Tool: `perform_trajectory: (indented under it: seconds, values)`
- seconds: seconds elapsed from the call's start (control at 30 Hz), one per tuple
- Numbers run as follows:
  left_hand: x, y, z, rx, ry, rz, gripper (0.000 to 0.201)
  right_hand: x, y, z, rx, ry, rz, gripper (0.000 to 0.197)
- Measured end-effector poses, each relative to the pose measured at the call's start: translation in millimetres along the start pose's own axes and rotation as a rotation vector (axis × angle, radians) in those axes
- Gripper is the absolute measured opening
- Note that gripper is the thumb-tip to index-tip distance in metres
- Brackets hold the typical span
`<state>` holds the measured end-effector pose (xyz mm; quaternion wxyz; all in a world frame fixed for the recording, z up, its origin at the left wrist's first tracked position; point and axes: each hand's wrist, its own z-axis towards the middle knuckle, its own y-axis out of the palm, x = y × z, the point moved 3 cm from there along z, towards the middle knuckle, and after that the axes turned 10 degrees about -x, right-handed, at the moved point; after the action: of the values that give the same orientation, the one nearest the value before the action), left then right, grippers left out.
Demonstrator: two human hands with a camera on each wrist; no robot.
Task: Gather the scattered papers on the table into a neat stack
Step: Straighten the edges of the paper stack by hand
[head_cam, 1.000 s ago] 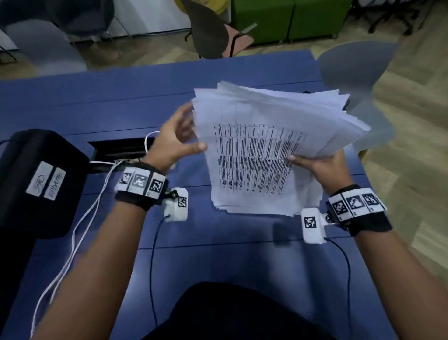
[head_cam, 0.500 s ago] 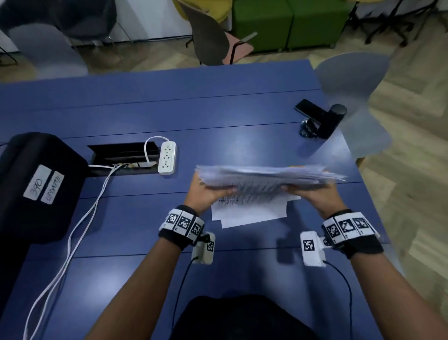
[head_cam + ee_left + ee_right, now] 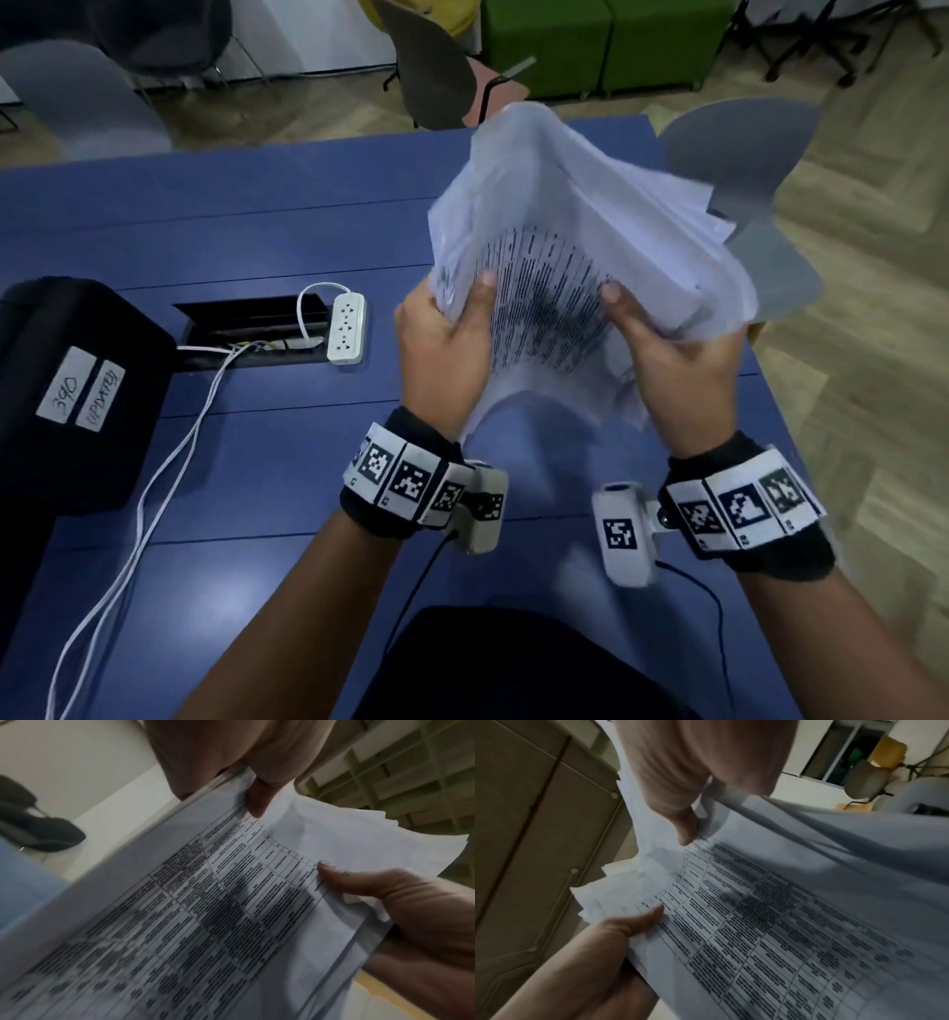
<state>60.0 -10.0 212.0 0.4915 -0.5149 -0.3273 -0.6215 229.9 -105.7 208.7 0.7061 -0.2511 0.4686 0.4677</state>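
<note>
A thick stack of white printed papers [image 3: 565, 231] is up in the air over the blue table [image 3: 257, 231], tilted toward me and bowed, its sheet edges uneven. My left hand [image 3: 452, 329] grips its lower left edge, thumb on the printed top sheet. My right hand [image 3: 662, 339] grips the lower right edge the same way. In the left wrist view my left hand [image 3: 254, 797] pinches the papers [image 3: 205, 912]. In the right wrist view my right hand [image 3: 687, 825] pinches the papers [image 3: 782, 923]. No loose sheet shows on the table.
A black case [image 3: 67, 390] with white labels sits at the table's left. A white power strip [image 3: 347, 329] lies beside a cable recess [image 3: 246, 329], and white cables [image 3: 154, 488] trail toward me. A grey chair [image 3: 744, 205] stands off the table's right edge.
The stack went from held up to lowered flat near the table, and is now lifted again and bowed. My left hand has taken a firm grip on its edge.
</note>
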Motion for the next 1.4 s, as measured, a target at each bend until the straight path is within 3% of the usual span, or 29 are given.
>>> perform_trajectory:
  seconds: [0.07, 0.17, 0.27, 0.37, 0.47, 0.57, 0.7, 0.8, 1.0, 1.07, 1.1, 1.17, 1.2, 1.23, 1.3, 1.33, 1.4]
  values:
    - [-15.3, 3.5, -6.6, -0.002, -0.057, -0.064, 0.007, 13.4, 0.3, -5.7, 0.041, 0.074, 0.001, 0.036]
    - [-58.0, 3.3, -22.8, -0.050, -0.230, -0.080, 0.012, 42.7, -3.8, -19.6, -0.015, 0.258, -0.074, 0.024]
    - [-85.0, -0.7, -33.1, -0.138, -0.311, -0.074, 0.024, 63.4, -16.1, -28.4, -0.045, 0.390, -0.017, 0.044]
    - [-82.0, -6.9, -30.4, -0.147, -0.294, -0.158, 0.029, 54.1, -23.8, -16.8, -0.104, 0.365, 0.028, 0.044]
    - [-59.8, -6.2, -21.6, -0.147, -0.180, -0.244, 0.033, 38.7, -28.2, 2.0, -0.164, 0.317, -0.007, 0.038]
    - [-39.2, -3.0, -10.7, -0.037, -0.111, -0.273, 0.035, 31.5, -25.8, 11.4, -0.178, 0.315, -0.016, 0.032]
    - [-37.9, -0.6, 1.6, 0.104, -0.132, -0.229, 0.029, 32.4, -27.0, 9.9, -0.064, 0.343, 0.061, 0.013]
    - [-42.5, 1.5, 1.6, 0.107, -0.089, -0.213, 0.024, 29.5, -25.2, 7.4, -0.004, 0.349, 0.104, 0.032]
    - [-48.3, 2.2, 10.5, 0.180, -0.152, -0.232, 0.018, 30.8, -20.9, 9.2, 0.155, 0.359, 0.062, 0.028]
    - [-55.8, -5.1, 10.0, 0.120, -0.097, -0.288, 0.005, 36.0, -28.8, 13.7, 0.163, 0.362, 0.049, 0.022]
    - [-64.2, -8.3, 7.5, 0.051, -0.091, -0.304, 0.009, 38.4, -31.5, 15.2, 0.147, 0.359, 0.037, 0.018]
    - [-94.3, -12.7, -4.0, -0.093, -0.218, -0.269, 0.046, 46.6, -38.3, 14.2, 0.079, 0.371, 0.052, 0.006]
    - [-105.3, -13.0, -10.6, -0.145, -0.324, -0.216, 0.064, 54.1, -40.3, 11.6, 0.013, 0.394, 0.082, 0.011]
    - [-114.0, -12.8, -16.7, -0.196, -0.417, -0.153, 0.075, 62.5, -41.0, 7.3, -0.054, 0.440, 0.092, 0.033]
    - [-125.1, -8.3, -22.1, -0.294, -0.503, -0.123, 0.064, 78.5, -42.2, -3.8, -0.160, 0.582, 0.056, 0.071]
    - [-126.7, -6.0, -19.9, -0.318, -0.503, -0.125, 0.052, 86.7, -42.7, -9.3, -0.200, 0.635, 0.024, 0.077]
    - [-121.6, -3.9, -12.1, -0.314, -0.496, -0.124, 0.052, 94.9, -43.3, -12.8, -0.207, 0.669, -0.009, 0.077]
